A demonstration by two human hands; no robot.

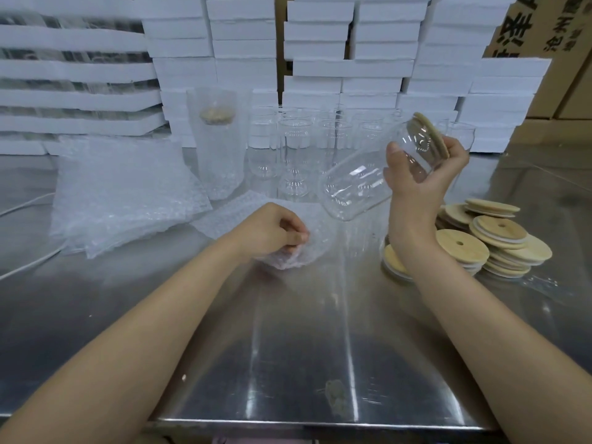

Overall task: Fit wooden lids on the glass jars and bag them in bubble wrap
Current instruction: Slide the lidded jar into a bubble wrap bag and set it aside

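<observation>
My right hand grips a clear glass jar near its mouth and holds it tilted above the table, base pointing down-left. A round wooden lid sits on the jar's mouth. My left hand pinches the edge of a bubble wrap bag lying on the steel table, just below the jar's base. A pile of wooden lids lies to the right of my right wrist. Behind stand several empty glass jars.
A lidded jar wrapped in bubble wrap stands at the back left of centre. A stack of flat bubble wrap bags lies to its left. White foam boxes form a wall behind. The steel table's front edge runs along the bottom.
</observation>
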